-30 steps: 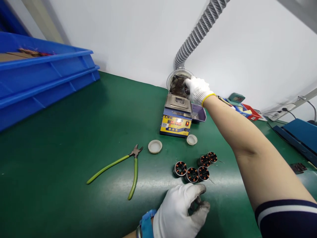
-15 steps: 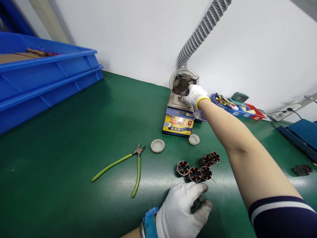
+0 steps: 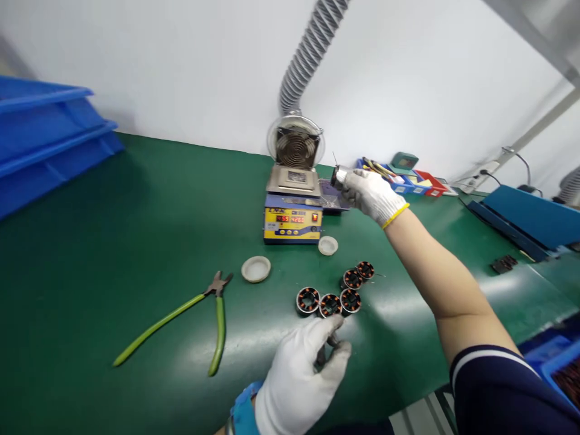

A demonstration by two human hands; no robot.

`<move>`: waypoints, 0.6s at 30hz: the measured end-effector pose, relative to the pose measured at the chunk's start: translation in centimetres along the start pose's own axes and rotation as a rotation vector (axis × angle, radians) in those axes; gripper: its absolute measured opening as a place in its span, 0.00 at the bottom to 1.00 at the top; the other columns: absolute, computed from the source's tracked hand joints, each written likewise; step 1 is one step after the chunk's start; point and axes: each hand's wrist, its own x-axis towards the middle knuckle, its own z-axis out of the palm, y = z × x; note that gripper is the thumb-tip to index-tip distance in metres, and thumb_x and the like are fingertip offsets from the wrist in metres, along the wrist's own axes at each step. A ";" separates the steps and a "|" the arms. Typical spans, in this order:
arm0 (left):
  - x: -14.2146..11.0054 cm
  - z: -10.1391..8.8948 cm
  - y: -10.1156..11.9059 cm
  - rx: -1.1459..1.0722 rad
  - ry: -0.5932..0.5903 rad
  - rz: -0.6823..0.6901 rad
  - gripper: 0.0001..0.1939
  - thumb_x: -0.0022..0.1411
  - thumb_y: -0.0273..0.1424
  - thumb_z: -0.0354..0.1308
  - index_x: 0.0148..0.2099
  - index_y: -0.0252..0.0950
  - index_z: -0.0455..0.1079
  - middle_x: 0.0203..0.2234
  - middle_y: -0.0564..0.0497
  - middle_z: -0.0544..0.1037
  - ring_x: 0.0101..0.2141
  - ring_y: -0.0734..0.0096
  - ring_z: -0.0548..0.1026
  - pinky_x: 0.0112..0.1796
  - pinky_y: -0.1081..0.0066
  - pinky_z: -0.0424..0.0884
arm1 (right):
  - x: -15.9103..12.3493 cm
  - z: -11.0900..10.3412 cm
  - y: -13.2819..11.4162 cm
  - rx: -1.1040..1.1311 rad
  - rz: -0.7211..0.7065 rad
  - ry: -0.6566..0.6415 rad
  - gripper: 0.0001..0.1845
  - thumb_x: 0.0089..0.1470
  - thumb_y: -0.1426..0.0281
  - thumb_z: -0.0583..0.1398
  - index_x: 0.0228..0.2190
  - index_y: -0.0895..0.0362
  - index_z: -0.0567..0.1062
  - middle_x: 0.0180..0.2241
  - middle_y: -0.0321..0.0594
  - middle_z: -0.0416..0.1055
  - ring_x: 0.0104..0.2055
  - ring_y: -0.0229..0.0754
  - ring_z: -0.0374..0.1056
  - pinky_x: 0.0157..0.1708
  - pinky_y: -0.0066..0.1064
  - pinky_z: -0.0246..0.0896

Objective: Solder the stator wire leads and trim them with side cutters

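Note:
My right hand (image 3: pixel 367 190), in a white glove, is closed around a motor stator (image 3: pixel 338 176) with a thin wire sticking up. It is raised to the right of the solder pot (image 3: pixel 293 211), a yellow-and-blue unit with lit red digits and a silvery rectangular opening on top. My left hand (image 3: pixel 301 374), gloved too, hovers low with thumb and fingers curved but apart, and no object shows between them. Just beyond its fingertips, several stators (image 3: pixel 330 306) with copper windings stand grouped on the green table (image 3: pixel 181 223); some have loose wires.
Green-handled cutters (image 3: pixel 219 314) lie spread at left, near a shallow white dish (image 3: pixel 256 269). A smaller dish (image 3: pixel 328 245) sits before the pot. Behind the pot are a fan (image 3: pixel 296 148) and grey hose (image 3: pixel 308 57). Blue bins (image 3: pixel 49 136) stand left; tool trays (image 3: pixel 403 181) stand back right.
My right hand has drawn back from over the solder pot to its right, bringing the stator with it. The view has swung right; my left hand keeps much the same pose by the stators.

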 end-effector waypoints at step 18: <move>0.9 2.0 3.2 1.016 -0.425 -0.190 0.28 0.63 0.42 0.51 0.64 0.41 0.59 0.57 0.40 0.66 0.34 0.56 0.79 0.30 0.62 0.74 | -14.0 -4.1 17.3 -0.292 0.030 0.264 0.23 0.55 0.61 0.58 0.51 0.56 0.66 0.47 0.44 0.73 0.49 0.44 0.71 0.54 0.40 0.63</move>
